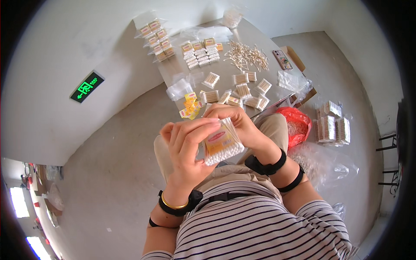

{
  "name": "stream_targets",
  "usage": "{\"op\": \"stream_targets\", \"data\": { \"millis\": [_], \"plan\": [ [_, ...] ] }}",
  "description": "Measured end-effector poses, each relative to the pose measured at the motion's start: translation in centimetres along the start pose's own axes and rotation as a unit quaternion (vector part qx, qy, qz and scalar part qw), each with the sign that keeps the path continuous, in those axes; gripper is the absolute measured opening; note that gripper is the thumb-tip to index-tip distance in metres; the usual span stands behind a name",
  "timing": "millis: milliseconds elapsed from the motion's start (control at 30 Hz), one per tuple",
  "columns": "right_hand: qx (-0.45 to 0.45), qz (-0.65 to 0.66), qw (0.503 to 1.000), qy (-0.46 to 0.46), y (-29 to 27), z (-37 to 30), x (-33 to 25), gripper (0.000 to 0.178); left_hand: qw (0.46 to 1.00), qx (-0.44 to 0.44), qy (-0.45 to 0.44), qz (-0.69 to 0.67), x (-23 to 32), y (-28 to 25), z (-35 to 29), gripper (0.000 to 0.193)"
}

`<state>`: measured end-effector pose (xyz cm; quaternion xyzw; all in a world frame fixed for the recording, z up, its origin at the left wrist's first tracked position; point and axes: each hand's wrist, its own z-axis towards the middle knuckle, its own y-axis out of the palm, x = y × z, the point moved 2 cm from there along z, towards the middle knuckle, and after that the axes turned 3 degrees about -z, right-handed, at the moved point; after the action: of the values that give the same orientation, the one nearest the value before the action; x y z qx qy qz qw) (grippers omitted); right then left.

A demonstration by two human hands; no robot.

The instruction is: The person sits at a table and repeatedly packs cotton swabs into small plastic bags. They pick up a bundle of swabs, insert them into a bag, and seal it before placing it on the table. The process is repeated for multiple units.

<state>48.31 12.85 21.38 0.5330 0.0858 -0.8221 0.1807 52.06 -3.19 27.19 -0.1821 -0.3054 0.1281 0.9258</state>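
Observation:
Just above my lap I hold a clear-wrapped pack of cotton swabs [225, 149], its white cotton tips toward me and a yellow-orange label card on its upper face. My left hand [184, 143] grips its left side, fingers over the far edge and thumb below. Around the right and far side closes my right hand [237, 121]; some of its fingertips are hidden behind the pack. Beyond my hands, several small bundles of swabs [243, 91] lie scattered on the grey table [260, 37]. Loose yellow label cards [190, 104] are piled near the table's left edge.
Farther back are a heap of loose swabs [247, 55], stacked packs [201, 55], bagged packs [158, 41] and a phone [282, 60]. Clear plastic bags [178, 89] lie at the left. On the floor to the right stand a red bag [297, 125] and bundled swabs [331, 125].

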Motion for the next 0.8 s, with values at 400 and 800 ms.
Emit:
{"op": "stream_targets", "data": {
  "millis": [400, 800],
  "plan": [
    [-0.042, -0.021, 0.999, 0.008, 0.2, -0.2, 0.3, 0.024, 0.994, -0.072, 0.066, 0.046, -1.0, 0.3, 0.7, 0.027],
    [-0.073, -0.031, 0.996, 0.03, -0.3, -0.2, 0.4, 0.025, 0.995, -0.089, 0.042, -0.01, -2.2, 0.4, 0.5, 0.026]
  ]
}}
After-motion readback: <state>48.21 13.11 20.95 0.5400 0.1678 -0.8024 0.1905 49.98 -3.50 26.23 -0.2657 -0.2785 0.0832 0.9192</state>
